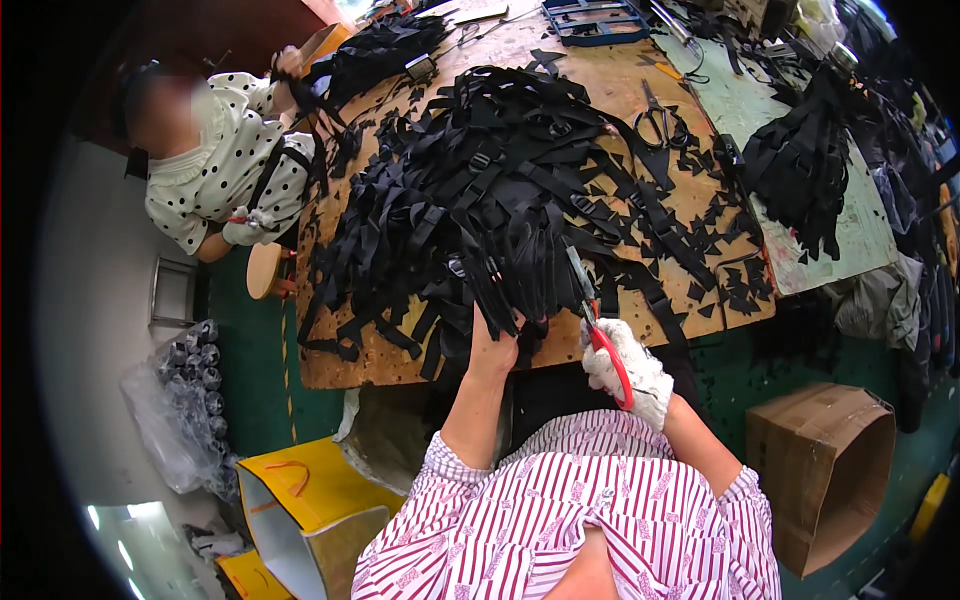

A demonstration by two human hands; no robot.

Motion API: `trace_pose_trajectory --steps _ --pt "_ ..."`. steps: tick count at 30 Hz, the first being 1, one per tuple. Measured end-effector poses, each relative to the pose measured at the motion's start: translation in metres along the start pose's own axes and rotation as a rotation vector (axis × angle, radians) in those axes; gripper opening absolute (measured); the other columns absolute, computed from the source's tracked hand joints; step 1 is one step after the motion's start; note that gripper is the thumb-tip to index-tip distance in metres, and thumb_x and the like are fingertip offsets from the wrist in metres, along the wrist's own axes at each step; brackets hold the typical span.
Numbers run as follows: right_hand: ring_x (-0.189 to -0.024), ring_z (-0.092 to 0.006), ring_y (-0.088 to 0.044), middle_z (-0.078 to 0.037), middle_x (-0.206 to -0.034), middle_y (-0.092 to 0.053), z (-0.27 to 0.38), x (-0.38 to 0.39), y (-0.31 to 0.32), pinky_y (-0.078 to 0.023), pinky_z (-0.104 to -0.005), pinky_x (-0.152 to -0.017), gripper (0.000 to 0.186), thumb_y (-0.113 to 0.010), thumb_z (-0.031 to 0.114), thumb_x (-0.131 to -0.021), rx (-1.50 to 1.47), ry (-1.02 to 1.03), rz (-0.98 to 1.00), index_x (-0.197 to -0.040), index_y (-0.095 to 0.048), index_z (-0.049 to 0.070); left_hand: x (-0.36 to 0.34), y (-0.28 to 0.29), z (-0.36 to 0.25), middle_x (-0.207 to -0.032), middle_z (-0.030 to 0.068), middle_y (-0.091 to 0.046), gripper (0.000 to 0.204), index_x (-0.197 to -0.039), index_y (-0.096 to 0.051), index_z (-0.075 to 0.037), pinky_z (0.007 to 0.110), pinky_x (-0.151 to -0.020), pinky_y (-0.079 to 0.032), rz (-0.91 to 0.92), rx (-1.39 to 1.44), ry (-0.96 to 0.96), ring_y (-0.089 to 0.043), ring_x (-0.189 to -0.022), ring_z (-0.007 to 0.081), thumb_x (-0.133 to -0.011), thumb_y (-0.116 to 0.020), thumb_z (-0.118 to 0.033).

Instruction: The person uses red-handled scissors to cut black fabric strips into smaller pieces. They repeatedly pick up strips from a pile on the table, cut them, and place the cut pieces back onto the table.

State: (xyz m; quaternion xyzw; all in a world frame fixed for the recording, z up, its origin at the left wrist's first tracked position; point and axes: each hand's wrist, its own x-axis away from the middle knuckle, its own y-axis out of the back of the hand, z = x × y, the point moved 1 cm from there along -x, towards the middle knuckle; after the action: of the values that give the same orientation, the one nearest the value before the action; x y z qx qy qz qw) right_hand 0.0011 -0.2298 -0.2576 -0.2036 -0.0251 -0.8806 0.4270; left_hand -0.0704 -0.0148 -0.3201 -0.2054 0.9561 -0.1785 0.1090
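My left hand (490,345) is bare and closed around the lower ends of a bundle of black webbing straps (497,275) at the table's near edge. In a white work glove, my right hand (645,375) grips a pair of red-handled scissors (597,325). Their blades point away from me, just right of the bundle, and look slightly smeared. Beyond both hands a large heap of black straps (400,215) with plastic buckles covers the middle of the wooden table (330,375). Small black triangular offcuts (700,210) lie scattered to the right.
Another pair of scissors (655,122) lies on the table, and a blue tray (595,30) sits at the back. At left, a person in a dotted top (240,130) handles straps. A cardboard box (790,450) and a yellow bag (325,490) stand below the table.
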Motion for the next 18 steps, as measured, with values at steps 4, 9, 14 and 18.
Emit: trace_pose_trajectory --steps 4,9,14,18 --pt "-0.061 -0.0072 -0.045 0.0 -0.081 -0.048 0.006 0.001 0.004 -0.039 -0.0208 -0.054 0.035 -0.053 0.028 -0.085 -0.11 0.018 0.055 -0.113 -0.04 0.009 -0.01 -0.045 -0.027 -0.096 0.008 -0.059 0.037 -0.112 -0.051 -0.003 0.033 -0.065 -0.046 -0.089 -0.028 -0.044 -0.057 -0.08 0.0197 -0.081 -0.066 -0.018" --pt "-0.062 -0.0086 -0.047 -0.001 -0.078 -0.05 -0.008 -0.006 0.008 -0.04 -0.0217 -0.055 0.035 -0.049 0.031 -0.089 -0.156 -0.015 0.087 -0.115 -0.04 0.01 -0.017 -0.066 -0.043 -0.084 0.0069 -0.058 0.024 -0.103 -0.05 0.0 0.028 -0.064 -0.048 -0.146 -0.017 -0.015 -0.058 -0.072 0.0159 -0.081 -0.058 0.002" --pt "-0.063 -0.0134 -0.054 -0.005 -0.076 -0.055 0.01 -0.002 0.009 -0.045 -0.028 -0.059 0.036 -0.054 0.026 -0.085 0.044 0.04 -0.021 -0.113 -0.044 0.005 -0.012 -0.065 -0.047 -0.077 0.0057 -0.058 0.014 -0.086 -0.055 0.001 0.027 -0.06 -0.049 -0.122 -0.213 0.032 -0.059 -0.065 0.0146 -0.078 -0.051 0.011" --pt "-0.062 -0.015 -0.055 -0.006 -0.074 -0.055 -0.001 -0.007 0.011 -0.045 -0.029 -0.059 0.038 -0.055 0.031 -0.085 0.051 0.051 -0.018 -0.112 -0.045 0.006 -0.011 -0.073 -0.049 -0.078 0.0053 -0.058 0.02 -0.086 -0.055 0.001 0.026 -0.059 -0.048 -0.181 -0.117 0.018 -0.058 -0.065 0.0137 -0.075 -0.045 0.014"
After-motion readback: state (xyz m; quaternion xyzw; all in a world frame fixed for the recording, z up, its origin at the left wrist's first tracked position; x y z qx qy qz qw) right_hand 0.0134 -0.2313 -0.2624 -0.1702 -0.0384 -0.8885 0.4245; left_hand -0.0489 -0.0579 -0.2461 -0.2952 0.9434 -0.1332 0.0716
